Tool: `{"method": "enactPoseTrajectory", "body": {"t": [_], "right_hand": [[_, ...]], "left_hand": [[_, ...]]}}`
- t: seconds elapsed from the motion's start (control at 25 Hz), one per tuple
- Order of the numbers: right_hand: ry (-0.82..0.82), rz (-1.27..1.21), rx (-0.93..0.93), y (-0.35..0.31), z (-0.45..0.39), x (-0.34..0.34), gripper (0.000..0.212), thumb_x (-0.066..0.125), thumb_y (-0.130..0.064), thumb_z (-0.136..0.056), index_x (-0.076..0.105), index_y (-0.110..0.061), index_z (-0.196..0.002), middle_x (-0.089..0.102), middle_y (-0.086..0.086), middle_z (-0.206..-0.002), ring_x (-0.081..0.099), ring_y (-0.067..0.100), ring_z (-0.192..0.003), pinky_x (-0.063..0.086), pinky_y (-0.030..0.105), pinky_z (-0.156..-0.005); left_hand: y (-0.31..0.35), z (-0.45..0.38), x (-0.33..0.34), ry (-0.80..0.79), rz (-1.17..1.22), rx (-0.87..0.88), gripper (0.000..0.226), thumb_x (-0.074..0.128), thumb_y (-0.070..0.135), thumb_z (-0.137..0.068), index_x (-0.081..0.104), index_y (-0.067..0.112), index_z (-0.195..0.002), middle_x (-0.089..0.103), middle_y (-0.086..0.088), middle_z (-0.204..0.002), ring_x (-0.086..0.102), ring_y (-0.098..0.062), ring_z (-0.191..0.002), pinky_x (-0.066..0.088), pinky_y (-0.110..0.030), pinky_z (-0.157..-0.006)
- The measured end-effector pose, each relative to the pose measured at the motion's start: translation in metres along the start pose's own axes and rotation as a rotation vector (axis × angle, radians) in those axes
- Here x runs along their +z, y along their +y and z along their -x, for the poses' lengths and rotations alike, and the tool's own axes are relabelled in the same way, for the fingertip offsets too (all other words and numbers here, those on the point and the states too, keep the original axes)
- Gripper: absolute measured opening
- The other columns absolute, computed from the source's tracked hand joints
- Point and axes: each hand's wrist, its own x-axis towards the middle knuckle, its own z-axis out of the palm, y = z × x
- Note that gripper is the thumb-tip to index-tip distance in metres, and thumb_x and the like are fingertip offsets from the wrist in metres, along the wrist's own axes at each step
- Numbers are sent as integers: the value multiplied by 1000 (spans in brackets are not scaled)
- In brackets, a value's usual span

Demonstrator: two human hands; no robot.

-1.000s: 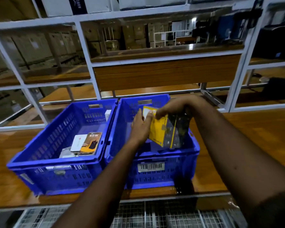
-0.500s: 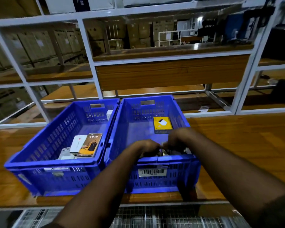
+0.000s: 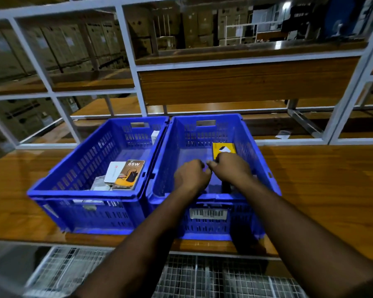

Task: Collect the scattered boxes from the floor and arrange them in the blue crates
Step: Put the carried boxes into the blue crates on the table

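Both hands, left hand (image 3: 191, 176) and right hand (image 3: 230, 166), now deeper in right blue crate (image 3: 265, 168); fingers curled, contents hidden, grip unreadable. Yellow box (image 3: 224, 149) against far wall. Risk: stacked boxes toppling on release.

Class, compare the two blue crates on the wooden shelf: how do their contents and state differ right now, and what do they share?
The left crate holds several boxes bunched at its near end, including an orange 65W box; the right crate shows one yellow box towards its far end. Both hands, left hand and right hand, reach into the right crate; none into the left. Only the right crate shows a barcode label. Both are blue, perforated, side by side.
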Motion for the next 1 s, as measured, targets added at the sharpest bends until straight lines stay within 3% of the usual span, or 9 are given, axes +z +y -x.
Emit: {"method": "enactPoseTrajectory", "body": {"t": [0.08, 0.2, 0.32, 0.48, 0.64, 0.8, 1.0], "right_hand": [[114, -103, -48, -17, 3, 10, 43, 52, -50, -95, 67, -10, -106, 67, 12, -109, 60, 33, -103, 50, 37, -74], [232, -294, -121, -48, 15, 24, 37, 55, -46, -94, 66, -15, -111, 68, 6, -109, 61, 28, -103, 50, 37, -75], [309, -477, -262, -89, 36, 35, 24, 56, -39, -93, 65, -19, -104, 65, 2, -103, 61, 24, -99, 52, 40, -77], [350, -629, -471, -148, 76, 48, 16, 60, -31, -91, 64, -20, -102, 64, 0, -98, 60, 22, -97, 51, 39, -76], [233, -660, -680, -224, 134, 78, 14, 63, -25, -87, 65, -15, -97, 64, 5, -95, 60, 26, -96, 49, 41, -83], [43, -632, -819, -302, 226, 116, 17, 65, -24, -86, 65, -14, -100, 64, 8, -96, 61, 29, -95, 51, 40, -81], [-253, -559, -1032, -388, 400, 171, 21, 62, -30, -88, 64, -18, -106, 62, 2, -101, 59, 24, -97, 52, 40, -79]], "left_hand": [[-12, 11, -9, 146, -25, 50, 40, 51, 43, -95, 59, 22, -128, 71, -1, -112, 66, -27, -103, 50, -34, -74], [-38, 31, -25, 295, 60, 104, 40, 56, 39, -92, 54, 24, -129, 71, 3, -110, 67, -24, -101, 53, -37, -75], [-74, 54, -48, 442, 199, 66, 52, 60, 35, -90, 45, 27, -140, 71, 9, -110, 68, -18, -99, 54, -38, -75], [-132, 97, -81, 619, 233, -11, 45, 55, 38, -96, 45, 30, -138, 70, 10, -110, 69, -17, -96, 48, -35, -71], [-217, 172, -113, 718, 204, -208, 43, 56, 41, -94, 48, 30, -135, 72, 7, -106, 70, -22, -95, 54, -37, -75], [-300, 287, -134, 762, 181, -435, 43, 56, 42, -96, 49, 28, -135, 70, 10, -102, 70, -17, -92, 54, -38, -74], [-390, 473, -150, 849, 157, -792, 43, 53, 45, -96, 49, 27, -135, 71, 3, -103, 68, -25, -99, 53, -39, -79]]}}
